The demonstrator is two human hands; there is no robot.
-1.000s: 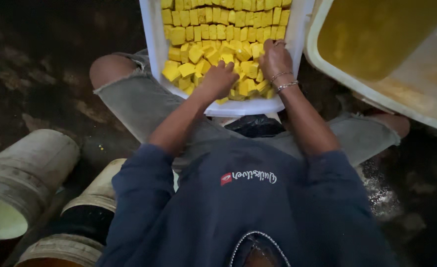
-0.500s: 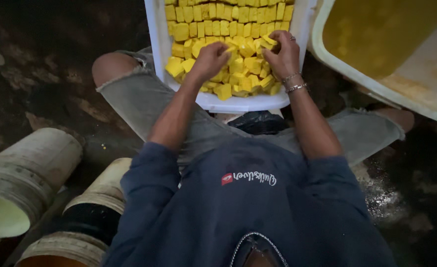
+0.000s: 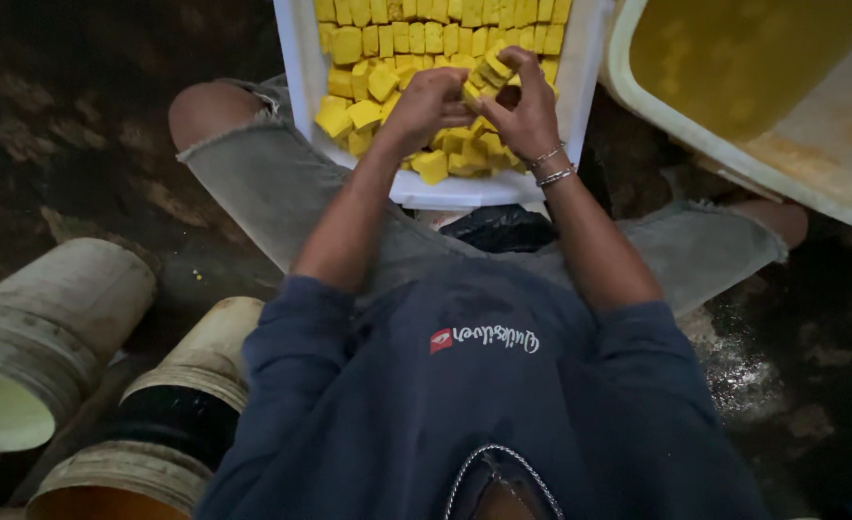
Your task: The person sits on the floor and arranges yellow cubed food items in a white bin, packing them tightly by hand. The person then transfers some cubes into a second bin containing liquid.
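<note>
At the far left, a pale, grimy plastic bucket (image 3: 45,337) was seen lying on its side on the dark, wet floor (image 3: 69,125), its mouth turned toward the lower left. Just beside it, a second cream-coloured bucket with a dark band (image 3: 166,404) lay tilted in the same way, close to the sleeve of the dark blue shirt (image 3: 464,404) worn by the person.

A bare knee and a frayed grey trouser leg (image 3: 272,183) were stretched out toward the upper left. Between the legs, a white rectangular plastic crate (image 3: 296,87) was set, filled with small yellow blocks (image 3: 387,39). In the far part of the crate the blocks were ranged in tidy rows; in the near part they lay in a loose heap.

The left hand (image 3: 426,101) was held over the loose heap, its fingers curled and closed around a few of the blocks. The right hand (image 3: 522,111), with thin metal bangles (image 3: 551,166) on its wrist, was held against the left one, its fingers clenched on a small stack of yellow blocks (image 3: 488,72) gripped between the two hands above the middle of the crate.

Below the crate's near rim, a crumpled black plastic bag (image 3: 503,226) was seen between the thighs. At the upper right, a large cream-coloured tub with a yellow-stained inside (image 3: 734,67) stood tilted, just beside the crate's right wall. The other knee was seen at the right, under the tub's edge.
</note>
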